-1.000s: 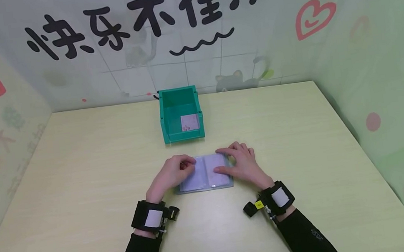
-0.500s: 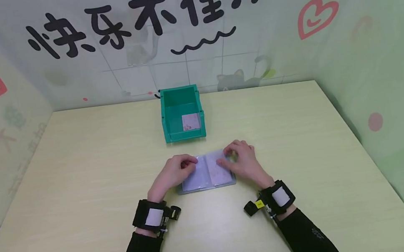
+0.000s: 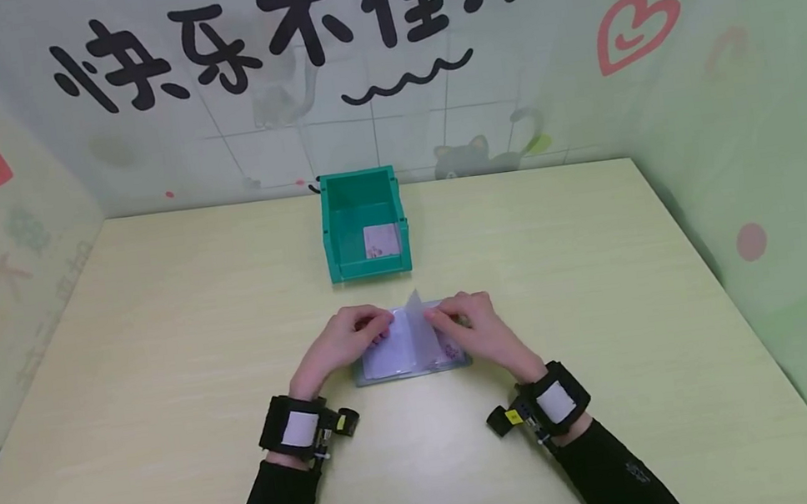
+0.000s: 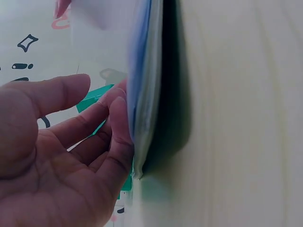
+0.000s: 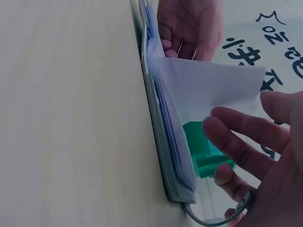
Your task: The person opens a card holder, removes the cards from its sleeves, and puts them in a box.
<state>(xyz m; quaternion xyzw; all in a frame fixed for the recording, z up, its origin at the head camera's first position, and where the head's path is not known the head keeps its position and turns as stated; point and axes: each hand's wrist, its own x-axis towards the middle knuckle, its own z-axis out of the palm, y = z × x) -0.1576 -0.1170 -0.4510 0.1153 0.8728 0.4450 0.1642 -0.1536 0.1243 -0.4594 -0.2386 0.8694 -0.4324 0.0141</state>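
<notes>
A small booklet (image 3: 390,358) with pale lilac pages and a grey-green cover lies spread on the table. One page (image 3: 422,335) stands up from its spine, and a flower-patterned page (image 3: 451,349) shows under it at the right. My left hand (image 3: 349,337) rests its fingertips on the left side of the booklet; its thumb is held away from the page in the left wrist view. My right hand (image 3: 476,325) is at the raised page, its thumb tip by the free edge and its fingers loosely extended. A thin strap (image 5: 213,223) with a snap runs from the cover's corner.
Beyond the booklet stands a green bin (image 3: 369,269) with a lilac card (image 3: 382,240) in it. The wooden table (image 3: 157,341) ends at a printed backdrop (image 3: 267,126), which also rises along the left and right sides.
The right-hand page has been lifted from lying flat and now stands near the spine, uncovering the patterned page. My right hand has moved left with it; my left hand has stayed almost in place.
</notes>
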